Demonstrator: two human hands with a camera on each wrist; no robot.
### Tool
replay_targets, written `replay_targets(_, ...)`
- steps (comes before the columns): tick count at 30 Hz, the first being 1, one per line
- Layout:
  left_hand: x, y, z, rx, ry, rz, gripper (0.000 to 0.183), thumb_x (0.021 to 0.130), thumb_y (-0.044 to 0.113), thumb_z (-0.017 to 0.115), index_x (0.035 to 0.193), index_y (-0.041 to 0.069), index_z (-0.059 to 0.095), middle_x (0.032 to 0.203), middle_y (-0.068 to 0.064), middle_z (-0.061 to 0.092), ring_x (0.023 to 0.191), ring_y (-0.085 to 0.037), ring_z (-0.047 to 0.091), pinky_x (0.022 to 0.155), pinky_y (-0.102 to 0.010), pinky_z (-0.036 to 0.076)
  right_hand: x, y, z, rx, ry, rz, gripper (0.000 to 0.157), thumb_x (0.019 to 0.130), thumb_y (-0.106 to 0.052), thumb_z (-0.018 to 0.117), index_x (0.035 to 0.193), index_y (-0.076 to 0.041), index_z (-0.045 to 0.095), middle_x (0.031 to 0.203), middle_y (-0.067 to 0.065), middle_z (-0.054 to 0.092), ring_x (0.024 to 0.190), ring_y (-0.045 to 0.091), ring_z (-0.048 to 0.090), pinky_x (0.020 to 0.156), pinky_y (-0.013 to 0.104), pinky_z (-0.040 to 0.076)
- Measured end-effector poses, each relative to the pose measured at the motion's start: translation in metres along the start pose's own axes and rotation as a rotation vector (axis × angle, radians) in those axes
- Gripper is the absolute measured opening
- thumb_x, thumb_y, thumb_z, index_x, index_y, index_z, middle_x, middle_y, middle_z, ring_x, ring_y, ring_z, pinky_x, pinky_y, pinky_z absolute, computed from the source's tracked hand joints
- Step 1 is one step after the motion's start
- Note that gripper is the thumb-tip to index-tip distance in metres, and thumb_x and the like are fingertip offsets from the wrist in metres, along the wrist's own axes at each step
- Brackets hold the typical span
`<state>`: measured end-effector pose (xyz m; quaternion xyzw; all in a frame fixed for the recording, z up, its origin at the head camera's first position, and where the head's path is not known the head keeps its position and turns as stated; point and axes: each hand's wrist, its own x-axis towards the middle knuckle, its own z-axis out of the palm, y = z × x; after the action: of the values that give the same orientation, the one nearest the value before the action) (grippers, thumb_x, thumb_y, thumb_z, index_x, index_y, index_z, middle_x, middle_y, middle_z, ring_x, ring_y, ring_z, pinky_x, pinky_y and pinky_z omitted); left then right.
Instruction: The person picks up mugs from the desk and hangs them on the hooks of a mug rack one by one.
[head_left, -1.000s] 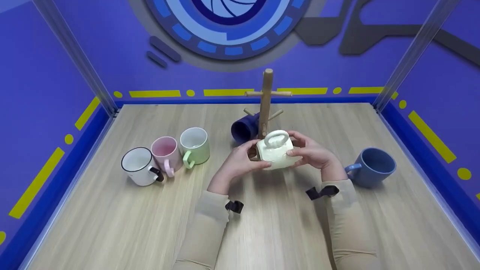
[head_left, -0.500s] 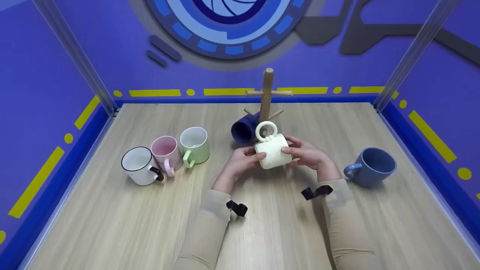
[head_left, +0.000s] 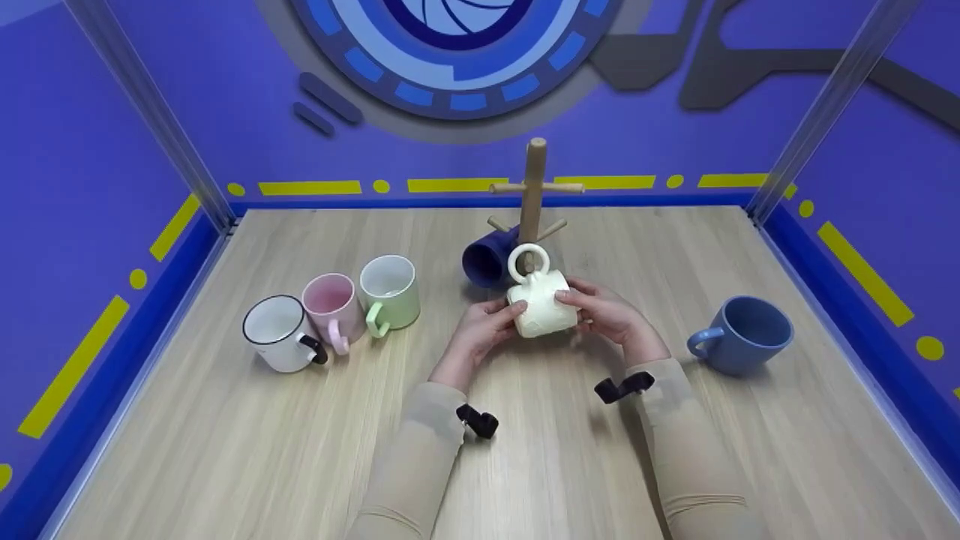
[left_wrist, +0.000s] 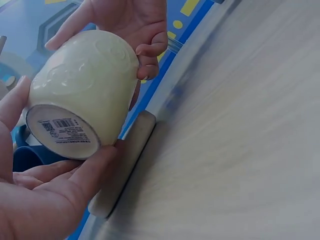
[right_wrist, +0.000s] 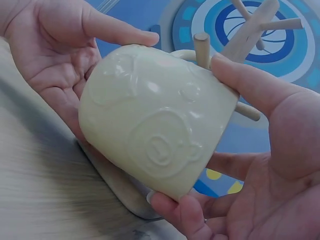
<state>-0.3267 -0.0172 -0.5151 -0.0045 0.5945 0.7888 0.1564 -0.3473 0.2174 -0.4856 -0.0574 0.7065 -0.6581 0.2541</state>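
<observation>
A cream mug (head_left: 546,309) with raised patterns is held on its side between both hands, in front of the wooden mug tree (head_left: 532,199). My left hand (head_left: 478,331) grips its base end, where a barcode label shows in the left wrist view. At the rim end, my right hand (head_left: 613,316) holds it with thumb on top and fingers below. The ring handle (head_left: 529,262) points up, and the end of a low peg shows through the ring. In the right wrist view that peg (right_wrist: 201,50) overlaps the handle. Left of the post, a navy mug (head_left: 484,264) hangs tilted.
White (head_left: 279,337), pink (head_left: 330,304) and green (head_left: 391,292) mugs stand upright in a row at left. To the right is a blue mug (head_left: 746,334). Other pegs (head_left: 566,187) stick out from the tree. Blue panels enclose the table (head_left: 540,465) at back and sides.
The cream mug has turned so its handle ring faces forward and sits over the peg end. Both hands have shifted slightly, the right one leftward. The other mugs have stayed put.
</observation>
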Motion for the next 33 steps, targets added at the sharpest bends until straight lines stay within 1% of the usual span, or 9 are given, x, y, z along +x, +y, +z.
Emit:
replay_targets(5, 0.0, 0.001, 0.002, 0.002, 0.039, 0.003, 0.047, 0.1, 0.014, 0.066, 0.136, -0.016, 0.056, 0.129, -0.028, 0.068, 0.099, -0.015, 0.071, 0.093, -0.032, 0.061, 0.003, 0.003, 0.001, 0.033, 0.007, -0.006, 0.073, 0.105, -0.027, 0.054, 0.163, -0.004, 0.018, 0.089, -0.01, 0.073, 0.079, 0.005, 0.069, 0.073, 0.023, 0.055)
replay_targets(10, -0.003, 0.006, 0.004, 0.074, 0.07, -0.013, 0.048, 0.099, 0.017, 0.069, 0.134, -0.014, 0.059, 0.128, -0.027, 0.069, 0.098, -0.015, 0.072, 0.092, -0.032, 0.061, 0.005, 0.006, 0.002, 0.061, 0.014, -0.003, 0.072, 0.105, -0.026, 0.053, 0.164, -0.004, 0.017, 0.086, -0.009, 0.073, 0.075, 0.005, 0.069, 0.069, 0.021, 0.055)
replay_targets(16, -0.007, 0.01, 0.003, 0.27, 0.118, 0.027, 0.046, 0.097, 0.024, 0.072, 0.129, -0.008, 0.067, 0.118, -0.02, 0.075, 0.088, -0.011, 0.069, 0.095, -0.041, 0.06, 0.006, 0.009, 0.002, 0.06, 0.007, -0.01, 0.07, 0.104, -0.024, 0.056, 0.162, -0.006, 0.022, 0.086, -0.005, 0.074, 0.073, 0.009, 0.069, 0.065, 0.029, 0.059)
replay_targets(19, -0.008, 0.011, 0.002, 0.372, 0.14, 0.068, 0.042, 0.097, 0.027, 0.072, 0.123, -0.006, 0.071, 0.106, -0.014, 0.078, 0.08, -0.01, 0.065, 0.086, -0.037, 0.061, 0.006, 0.01, 0.002, 0.06, 0.006, -0.012, 0.068, 0.104, -0.022, 0.057, 0.161, -0.007, 0.024, 0.085, -0.002, 0.074, 0.071, 0.012, 0.07, 0.063, 0.033, 0.06)
replay_targets(22, -0.01, 0.015, 0.003, 0.496, 0.162, 0.111, 0.04, 0.097, 0.03, 0.072, 0.119, -0.003, 0.074, 0.104, -0.013, 0.078, 0.082, -0.014, 0.064, 0.08, -0.031, 0.057, 0.007, 0.01, 0.003, 0.066, 0.006, -0.009, 0.068, 0.104, -0.022, 0.058, 0.16, -0.009, 0.024, 0.081, -0.002, 0.073, 0.067, 0.013, 0.067, 0.062, 0.034, 0.059)
replay_targets(25, -0.017, 0.022, 0.006, 0.647, 0.235, 0.186, 0.042, 0.097, 0.033, 0.072, 0.122, -0.001, 0.073, 0.116, -0.015, 0.076, 0.099, -0.021, 0.069, 0.089, -0.033, 0.057, 0.008, 0.01, 0.004, 0.073, 0.015, -0.006, 0.067, 0.103, -0.021, 0.059, 0.16, -0.009, 0.025, 0.081, -0.003, 0.073, 0.068, 0.01, 0.068, 0.065, 0.03, 0.058)
replay_targets(27, -0.022, 0.028, 0.01, 0.693, 0.304, 0.263, 0.046, 0.096, 0.032, 0.073, 0.129, 0.0, 0.07, 0.126, -0.017, 0.073, 0.113, -0.025, 0.069, 0.1, -0.038, 0.056, 0.008, 0.01, 0.005, 0.077, 0.02, -0.006, 0.067, 0.103, -0.021, 0.059, 0.159, -0.01, 0.026, 0.081, -0.005, 0.073, 0.068, 0.008, 0.068, 0.065, 0.027, 0.057)
replay_targets(30, -0.029, 0.035, 0.02, 0.704, 0.406, 0.431, 0.051, 0.094, 0.025, 0.076, 0.136, -0.003, 0.064, 0.134, -0.02, 0.068, 0.123, -0.031, 0.067, 0.105, -0.041, 0.055, 0.009, 0.011, 0.005, 0.079, 0.023, -0.005, 0.066, 0.103, -0.022, 0.06, 0.159, -0.011, 0.027, 0.079, -0.005, 0.072, 0.066, 0.006, 0.066, 0.063, 0.025, 0.055)
replay_targets(33, -0.031, 0.04, 0.03, 0.716, 0.454, 0.618, 0.043, 0.092, 0.016, 0.078, 0.129, -0.003, 0.068, 0.126, -0.018, 0.07, 0.116, -0.029, 0.07, 0.099, -0.038, 0.058, 0.01, 0.011, 0.005, 0.069, 0.023, -0.005, 0.066, 0.102, -0.023, 0.061, 0.159, -0.012, 0.028, 0.081, -0.006, 0.071, 0.065, 0.007, 0.065, 0.062, 0.026, 0.055)
